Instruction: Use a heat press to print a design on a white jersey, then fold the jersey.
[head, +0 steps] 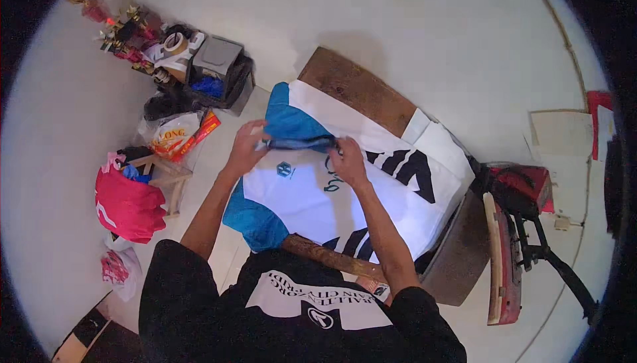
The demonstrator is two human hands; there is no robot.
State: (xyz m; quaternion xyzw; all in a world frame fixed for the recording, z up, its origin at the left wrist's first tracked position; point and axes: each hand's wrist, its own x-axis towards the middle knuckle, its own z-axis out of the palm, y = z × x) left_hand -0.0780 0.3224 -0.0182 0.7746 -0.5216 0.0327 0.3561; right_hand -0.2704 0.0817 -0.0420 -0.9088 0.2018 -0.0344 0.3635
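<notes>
A white and teal shirt (303, 184) with black stripes lies spread over a wooden table (356, 89). My left hand (246, 149) pinches one end of the shirt's dark neckband (301, 142), near the teal shoulder. The band's other end is between the fingers of my right hand (348, 161), beside dark green lettering. Both hands are slightly blurred, and the band is stretched between them. A small hexagonal emblem shows on the shirt below the band. More white cloth (443, 154) is under and beside the shirt at the table's right.
A grey box (216, 54) with a tape roll (175, 43) and plastic bags stands at upper left. Red garments (129, 203) lie on a wooden stool (174, 179) at left. A red and black machine part (505, 263) is at right. The table's wooden edge (333, 258) runs before my body.
</notes>
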